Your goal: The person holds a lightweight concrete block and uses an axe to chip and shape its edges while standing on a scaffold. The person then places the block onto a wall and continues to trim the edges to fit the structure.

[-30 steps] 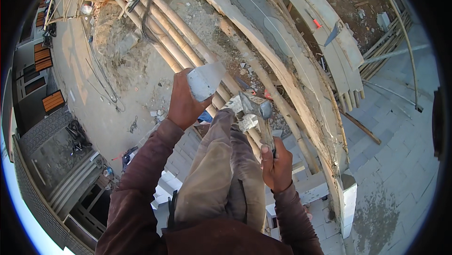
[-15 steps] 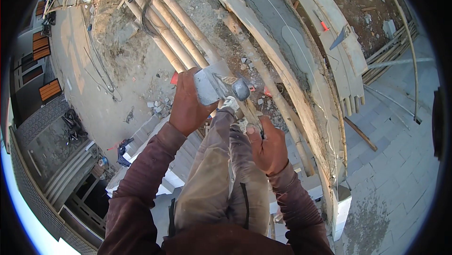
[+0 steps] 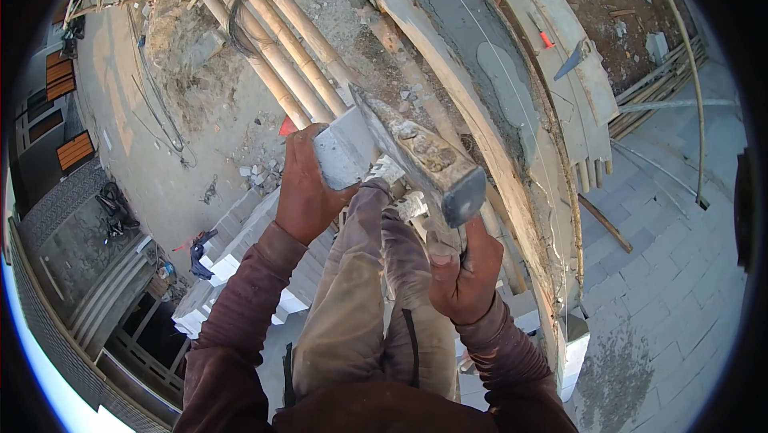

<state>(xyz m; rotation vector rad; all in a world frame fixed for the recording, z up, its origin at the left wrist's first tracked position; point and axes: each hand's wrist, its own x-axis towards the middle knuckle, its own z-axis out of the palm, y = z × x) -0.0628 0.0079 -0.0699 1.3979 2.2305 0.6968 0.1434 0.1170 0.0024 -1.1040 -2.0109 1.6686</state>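
Observation:
My left hand (image 3: 306, 189) is closed around a small pale grey block piece (image 3: 344, 145), its cut face turned up. In my right hand (image 3: 468, 277) is the handle of a hammer (image 3: 428, 153). The hammer's head looks large and close, with a blunt dark square face at one end and a long flat blade at the other. Dried mortar crusts its middle. The blade end overlaps the block's right edge in the view; whether they touch I cannot tell. My right fingers are partly hidden behind the handle.
Bamboo poles (image 3: 296, 49) run away ahead of me. A long wooden board (image 3: 464, 101) borders wet grey mortar (image 3: 468, 29), with a string line above it. On planks to the right lies a handsaw (image 3: 570, 63). White blocks (image 3: 240, 233) are stacked lower left. Rubble litters the ground.
The hammer's head has swung up closer to the camera and turned, its blade now beside the block. My left hand has shifted slightly left and down with the block.

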